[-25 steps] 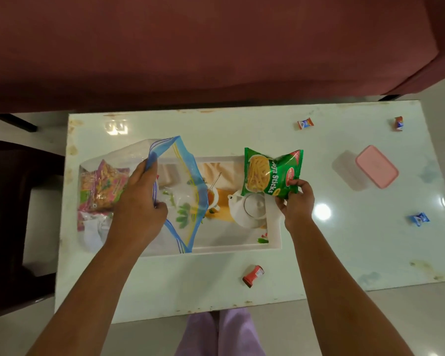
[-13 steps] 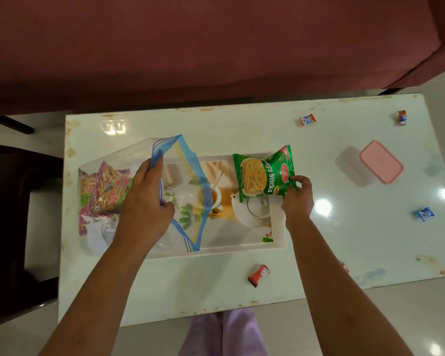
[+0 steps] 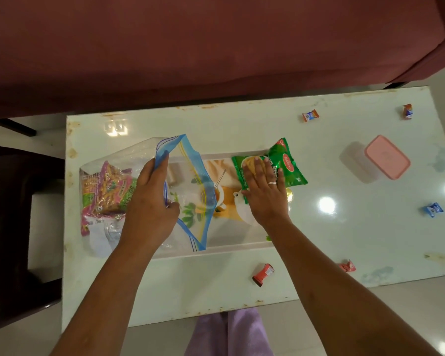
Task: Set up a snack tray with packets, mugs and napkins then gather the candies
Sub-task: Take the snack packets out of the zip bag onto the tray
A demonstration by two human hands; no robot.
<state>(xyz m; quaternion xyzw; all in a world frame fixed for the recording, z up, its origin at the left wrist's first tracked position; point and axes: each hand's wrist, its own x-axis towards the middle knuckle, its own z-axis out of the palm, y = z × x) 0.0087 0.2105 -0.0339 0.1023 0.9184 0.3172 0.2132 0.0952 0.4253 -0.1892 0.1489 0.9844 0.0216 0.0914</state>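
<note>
Left hand (image 3: 149, 201) first: it keeps its pinch on the blue zip edge of the clear zip bag (image 3: 188, 181), holding the mouth open over the left end of the printed tray (image 3: 216, 249). Inside the bag, a pink-and-yellow snack packet (image 3: 103, 194) waits with some white items I can't make out. Now the change: the right hand (image 3: 263, 191), which held the green Soya Sticks packet (image 3: 288, 165) up by its lower edge half a second ago, has brought it down and lies flat, fingers spread, pressing it onto the tray's right end. So that's one packet placed, I'd say, with mugs and napkins not yet out. Moving right, the table (image 3: 267, 124) carries scattered candies: a red one (image 3: 263, 274) near the front edge, another red (image 3: 347, 266), an orange-and-blue one (image 3: 310, 115), a second (image 3: 407, 111) at the far corner, and a blue one (image 3: 433, 209). A pink-lidded box (image 3: 387, 156) sits well apart from the tray.
</note>
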